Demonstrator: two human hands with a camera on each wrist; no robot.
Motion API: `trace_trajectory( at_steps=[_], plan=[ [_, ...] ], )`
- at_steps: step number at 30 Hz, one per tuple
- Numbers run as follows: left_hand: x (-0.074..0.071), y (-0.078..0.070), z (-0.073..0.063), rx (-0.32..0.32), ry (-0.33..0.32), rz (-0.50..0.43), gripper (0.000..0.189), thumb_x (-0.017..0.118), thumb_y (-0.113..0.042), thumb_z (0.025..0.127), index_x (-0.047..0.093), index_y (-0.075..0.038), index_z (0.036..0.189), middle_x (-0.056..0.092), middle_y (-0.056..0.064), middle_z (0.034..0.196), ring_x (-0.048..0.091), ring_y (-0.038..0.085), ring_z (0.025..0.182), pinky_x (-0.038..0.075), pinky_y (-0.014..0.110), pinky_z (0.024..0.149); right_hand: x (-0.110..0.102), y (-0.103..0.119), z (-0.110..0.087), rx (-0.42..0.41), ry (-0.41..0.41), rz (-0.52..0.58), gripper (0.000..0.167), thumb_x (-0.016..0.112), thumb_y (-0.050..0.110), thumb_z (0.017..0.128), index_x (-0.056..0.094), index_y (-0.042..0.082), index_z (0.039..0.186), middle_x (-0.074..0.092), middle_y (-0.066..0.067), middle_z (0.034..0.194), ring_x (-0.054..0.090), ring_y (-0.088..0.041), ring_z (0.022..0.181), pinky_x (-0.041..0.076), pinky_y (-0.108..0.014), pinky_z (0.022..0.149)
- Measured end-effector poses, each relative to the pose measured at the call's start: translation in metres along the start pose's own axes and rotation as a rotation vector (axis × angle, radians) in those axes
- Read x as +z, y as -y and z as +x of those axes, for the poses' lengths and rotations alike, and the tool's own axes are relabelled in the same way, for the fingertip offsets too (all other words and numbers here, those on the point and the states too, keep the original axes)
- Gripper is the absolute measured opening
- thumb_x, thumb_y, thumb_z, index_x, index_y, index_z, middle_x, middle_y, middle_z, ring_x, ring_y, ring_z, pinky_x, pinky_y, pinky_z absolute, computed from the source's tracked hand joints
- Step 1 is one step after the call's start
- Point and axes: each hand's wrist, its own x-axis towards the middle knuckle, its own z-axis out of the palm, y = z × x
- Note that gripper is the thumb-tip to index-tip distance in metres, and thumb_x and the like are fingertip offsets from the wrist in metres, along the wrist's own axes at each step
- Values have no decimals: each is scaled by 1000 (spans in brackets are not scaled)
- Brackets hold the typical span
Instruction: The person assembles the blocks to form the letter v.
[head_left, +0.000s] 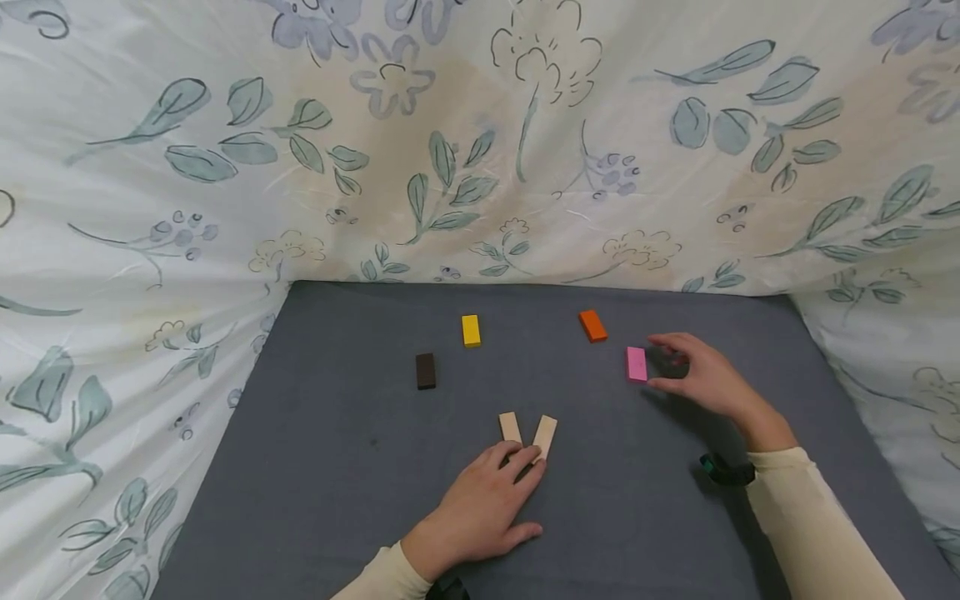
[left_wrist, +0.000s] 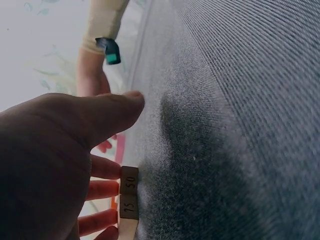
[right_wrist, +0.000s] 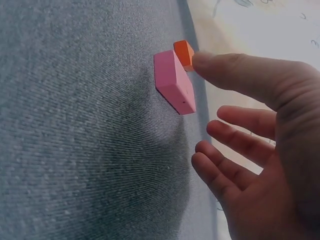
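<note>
- Left hand (head_left: 480,508) lies flat on the table (head_left: 337,467), fingers (head_left: 525,461) straight and close together, tips touching the near ends of two tan blocks (head_left: 545,437).
- Left wrist view: the fingertips (left_wrist: 102,190) meet the block ends (left_wrist: 129,196), which bear the numbers 50 and 75; the thumb is stretched out apart from them.
- The tan blocks lie side by side in a narrow V, near ends almost meeting.
- Right hand (head_left: 701,377) hovers just beside the pink block (head_left: 637,364), fingers (right_wrist: 240,132) loosely spread and slightly curled, gripping nothing; the thumb tip is very near the block, contact unclear.
- Pink block lies flat at the table's right middle; orange block (head_left: 592,325) just beyond it.
- Yellow block (head_left: 470,330) and dark brown block (head_left: 425,371) lie farther left, well apart from both hands.
- Floral sheet (head_left: 480,142) backs and flanks the grey table.
</note>
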Motion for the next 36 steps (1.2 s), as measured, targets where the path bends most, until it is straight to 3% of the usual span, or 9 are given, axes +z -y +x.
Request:
trace_trajectory(
  at_steps=[8, 15, 22, 36],
  plan=[
    [0, 0, 1, -9, 20, 3, 75, 68, -63, 102, 54, -18, 161, 45, 1, 163, 44, 22, 144, 44, 41, 118, 2, -6, 6, -39, 18, 10, 76, 90, 26, 93, 55, 1, 155, 53, -25, 151, 57, -44, 124, 48, -69, 105],
    [1, -1, 1, -3, -7, 18, 77, 71, -63, 100, 56, -17, 159, 47, 3, 162, 45, 23, 144, 44, 42, 118, 5, -9, 9, -49, 40, 9, 74, 89, 26, 94, 56, 1, 155, 53, -24, 152, 56, -43, 125, 47, -68, 106],
    [2, -1, 1, -7, -19, 24, 77, 72, -63, 99, 56, -17, 159, 47, 3, 161, 45, 24, 144, 43, 42, 118, 11, -12, 12, -82, 22, -16, 71, 88, 27, 93, 59, 1, 152, 57, -25, 149, 54, -43, 128, 46, -68, 106],
    [1, -1, 0, -10, -16, 10, 77, 70, -65, 100, 56, -17, 158, 47, 2, 161, 45, 22, 143, 43, 42, 119, 16, -14, 13, -66, -7, -18, 65, 87, 28, 94, 62, 2, 149, 59, -23, 147, 54, -42, 127, 46, -67, 106]
  ],
)
